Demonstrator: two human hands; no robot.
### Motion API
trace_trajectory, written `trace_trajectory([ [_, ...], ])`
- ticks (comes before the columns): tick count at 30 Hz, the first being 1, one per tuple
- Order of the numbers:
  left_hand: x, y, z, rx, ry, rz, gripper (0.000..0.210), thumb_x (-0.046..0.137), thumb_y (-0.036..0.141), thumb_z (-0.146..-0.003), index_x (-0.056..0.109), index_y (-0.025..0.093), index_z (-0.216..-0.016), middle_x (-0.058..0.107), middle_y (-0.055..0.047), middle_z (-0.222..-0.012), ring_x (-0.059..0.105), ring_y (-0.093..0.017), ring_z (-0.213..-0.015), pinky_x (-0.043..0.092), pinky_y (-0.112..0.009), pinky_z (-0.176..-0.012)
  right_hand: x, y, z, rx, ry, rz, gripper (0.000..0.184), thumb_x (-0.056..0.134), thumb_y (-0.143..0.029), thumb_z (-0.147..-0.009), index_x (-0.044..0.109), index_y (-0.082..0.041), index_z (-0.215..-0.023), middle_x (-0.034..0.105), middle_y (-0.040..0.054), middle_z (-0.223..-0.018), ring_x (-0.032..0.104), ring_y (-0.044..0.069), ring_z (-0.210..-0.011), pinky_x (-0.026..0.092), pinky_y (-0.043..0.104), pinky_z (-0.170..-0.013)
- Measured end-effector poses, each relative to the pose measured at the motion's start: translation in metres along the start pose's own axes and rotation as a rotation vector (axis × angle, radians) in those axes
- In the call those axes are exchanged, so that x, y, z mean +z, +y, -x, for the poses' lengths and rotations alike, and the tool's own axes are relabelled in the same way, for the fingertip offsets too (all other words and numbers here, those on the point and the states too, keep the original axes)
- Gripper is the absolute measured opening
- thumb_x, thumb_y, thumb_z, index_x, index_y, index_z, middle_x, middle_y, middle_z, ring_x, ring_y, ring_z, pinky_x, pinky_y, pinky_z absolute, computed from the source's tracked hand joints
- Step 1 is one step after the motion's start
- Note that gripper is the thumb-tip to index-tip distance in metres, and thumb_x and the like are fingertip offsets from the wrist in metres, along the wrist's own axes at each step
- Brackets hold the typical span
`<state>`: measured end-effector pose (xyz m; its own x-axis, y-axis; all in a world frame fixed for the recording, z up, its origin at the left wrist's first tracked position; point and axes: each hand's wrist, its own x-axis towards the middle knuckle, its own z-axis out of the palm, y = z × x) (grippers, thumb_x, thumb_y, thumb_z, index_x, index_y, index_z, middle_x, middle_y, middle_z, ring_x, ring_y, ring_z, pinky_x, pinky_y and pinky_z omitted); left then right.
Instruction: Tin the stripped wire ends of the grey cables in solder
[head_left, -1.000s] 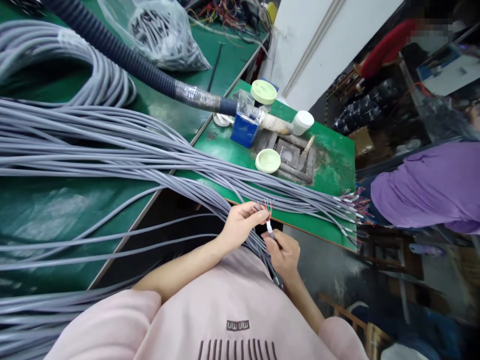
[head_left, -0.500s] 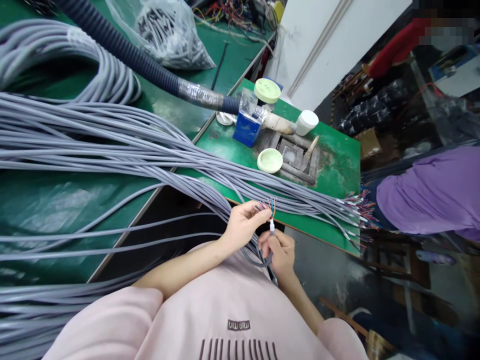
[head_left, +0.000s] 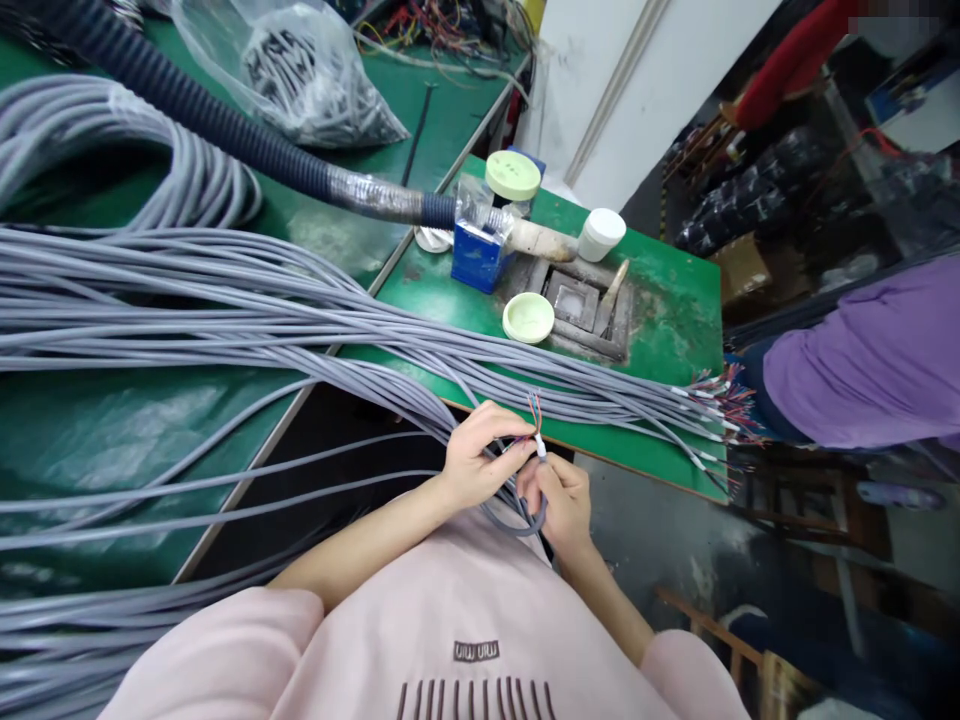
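Note:
Near my chest, my right hand is closed around the end of a grey cable, just below its white sleeve. Thin coloured wires fan out above that sleeve, red and blue among them. My left hand comes from the left, with thumb and fingers pinched on some of these wires beside the sleeve. Behind both hands a long bundle of grey cables runs across the tables, its stripped coloured ends hanging at the right edge.
A solder pot is set in the green table. Around it stand a pale green dish, a white jar and a blue box under a black hose. A person in a purple top is at the right.
My left fingers have moved down the wires toward the white sleeve, and the upright wires stand more bunched. My right hand keeps its grip. The view has shifted slightly.

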<state>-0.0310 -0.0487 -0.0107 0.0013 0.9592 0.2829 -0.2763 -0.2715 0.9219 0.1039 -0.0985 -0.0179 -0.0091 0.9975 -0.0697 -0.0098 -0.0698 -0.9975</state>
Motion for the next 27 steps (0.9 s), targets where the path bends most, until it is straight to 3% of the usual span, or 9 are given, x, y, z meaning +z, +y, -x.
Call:
trace_trajectory([
  [4, -0.004, -0.005, -0.005, -0.287, -0.077, 0.372, 0.015, 0.076, 0.027, -0.071, 0.076, 0.021, -0.085, 0.071, -0.004, -0.077, 0.063, -0.015, -0.07, 0.048, -0.028, -0.068, -0.002, -0.008, 0.0, -0.003, -0.002, -0.002, 0.039, 0.054, -0.039, -0.087, 0.055, -0.019, -0.054, 0.048, -0.0032, -0.039, 0.044, 0.01, -0.041, 0.039, 0.025, -0.047],
  [8, -0.003, -0.009, -0.016, -0.528, -0.046, 0.582, 0.026, 0.081, 0.036, -0.066, 0.072, 0.016, -0.081, 0.068, -0.002, -0.062, 0.059, -0.011, -0.055, 0.046, -0.023, -0.056, -0.002, -0.015, 0.001, 0.016, -0.058, 0.023, 0.034, 0.053, -0.036, -0.086, 0.059, -0.018, -0.059, 0.048, -0.004, -0.039, 0.042, 0.009, -0.037, 0.039, 0.024, -0.046],
  [14, 0.0, -0.01, -0.027, -0.523, -0.092, 0.603, 0.03, 0.081, 0.038, -0.065, 0.062, 0.015, -0.065, 0.06, 0.001, -0.053, 0.055, -0.01, -0.051, 0.043, -0.023, -0.053, -0.003, -0.013, 0.003, -0.006, -0.079, 0.05, 0.03, 0.052, -0.034, -0.088, 0.064, -0.018, -0.066, 0.05, -0.0043, -0.04, 0.045, 0.009, -0.039, 0.041, 0.024, -0.046],
  [27, 0.0, 0.001, -0.026, -0.516, -0.078, 0.511, 0.028, 0.081, 0.034, -0.062, 0.06, 0.015, -0.062, 0.059, 0.001, -0.053, 0.052, -0.009, -0.051, 0.039, -0.022, -0.052, -0.004, -0.012, 0.003, -0.017, -0.111, 0.069, 0.03, 0.052, -0.035, -0.088, 0.065, -0.018, -0.068, 0.05, -0.0047, -0.041, 0.045, 0.009, -0.038, 0.038, 0.023, -0.045],
])
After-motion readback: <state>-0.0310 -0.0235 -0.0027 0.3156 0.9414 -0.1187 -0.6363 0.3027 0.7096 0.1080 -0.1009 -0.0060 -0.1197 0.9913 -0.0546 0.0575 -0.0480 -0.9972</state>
